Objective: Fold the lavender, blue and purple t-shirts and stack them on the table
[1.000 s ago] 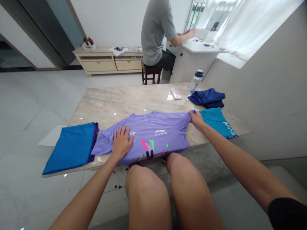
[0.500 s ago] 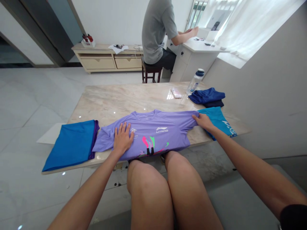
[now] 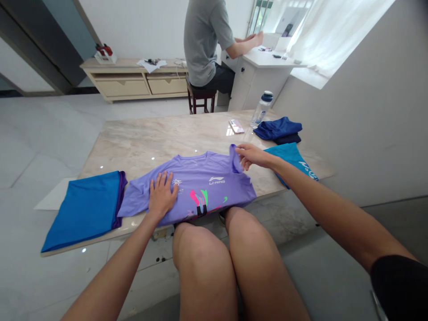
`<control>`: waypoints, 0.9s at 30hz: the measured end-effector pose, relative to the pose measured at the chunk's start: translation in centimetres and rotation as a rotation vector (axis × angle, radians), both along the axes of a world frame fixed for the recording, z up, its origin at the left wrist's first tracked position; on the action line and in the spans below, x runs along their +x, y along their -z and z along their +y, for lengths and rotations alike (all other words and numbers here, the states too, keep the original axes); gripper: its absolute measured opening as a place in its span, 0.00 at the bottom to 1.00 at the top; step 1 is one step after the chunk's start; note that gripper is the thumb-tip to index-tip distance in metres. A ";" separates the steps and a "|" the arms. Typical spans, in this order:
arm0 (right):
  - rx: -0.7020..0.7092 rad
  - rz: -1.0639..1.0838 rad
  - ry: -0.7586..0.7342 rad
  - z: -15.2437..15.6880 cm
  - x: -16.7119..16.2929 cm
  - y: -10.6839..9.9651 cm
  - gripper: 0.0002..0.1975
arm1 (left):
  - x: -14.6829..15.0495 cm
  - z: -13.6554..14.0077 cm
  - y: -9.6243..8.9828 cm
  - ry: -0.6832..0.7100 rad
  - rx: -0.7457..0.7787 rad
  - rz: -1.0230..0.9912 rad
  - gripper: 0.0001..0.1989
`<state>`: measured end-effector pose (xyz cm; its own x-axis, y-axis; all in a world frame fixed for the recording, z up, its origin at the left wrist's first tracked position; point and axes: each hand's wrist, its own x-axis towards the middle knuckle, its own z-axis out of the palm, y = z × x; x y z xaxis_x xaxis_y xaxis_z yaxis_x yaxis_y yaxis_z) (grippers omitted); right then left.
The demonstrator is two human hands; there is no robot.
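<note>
On the marble desk (image 3: 140, 142), from the left, lies one folded blue garment (image 3: 85, 209) with a purple one (image 3: 121, 196) showing under its right edge. Next comes one lilac T-shirt (image 3: 200, 183), spread face up at the near edge of the desk, its hem hanging over toward the person's knees. The left hand (image 3: 161, 199) lies flat on the shirt's left chest, fingers spread, gripping nothing. The right hand (image 3: 250, 155) pinches the shirt's right sleeve (image 3: 235, 161) between thumb and fingers and has it lifted and folded inward over the body of the shirt. Just right of that hand lies one turquoise garment (image 3: 294, 160) with white print. Behind it sits one crumpled navy garment (image 3: 278, 130), with one clear water bottle (image 3: 261, 109) and one phone (image 3: 236, 126) beside it. Beyond the desk, another person (image 3: 203, 40) sits on a stool at a white counter.
</note>
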<state>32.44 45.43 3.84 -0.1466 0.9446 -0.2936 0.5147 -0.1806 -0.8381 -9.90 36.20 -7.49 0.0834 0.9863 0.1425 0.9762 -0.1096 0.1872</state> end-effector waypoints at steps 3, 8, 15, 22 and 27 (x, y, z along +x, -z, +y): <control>0.040 0.209 -0.036 -0.9 -1.7 0.9 0.22 | 0.0 0.1 0.1 0.000 0.008 -0.010 0.35; 0.437 -0.316 -0.235 -4.5 -3.7 7.0 0.21 | 0.0 0.0 -0.2 0.005 -0.026 0.015 0.35; 0.574 -0.631 -0.366 -5.6 -6.0 12.7 0.36 | -0.2 1.4 -0.2 0.043 -0.094 0.096 0.36; 0.553 -0.735 -0.312 -0.7 -4.6 12.8 0.35 | 0.6 6.4 0.2 0.045 -0.101 0.103 0.38; 0.620 -0.816 -0.302 0.0 -4.5 13.4 0.35 | 0.9 9.5 0.3 0.075 -0.137 0.086 0.38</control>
<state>27.92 45.47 -9.52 -0.3755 0.9202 0.1107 0.9138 0.3875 -0.1216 -9.00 45.65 -7.74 0.1640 0.9865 -0.0038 0.9792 -0.1623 0.1219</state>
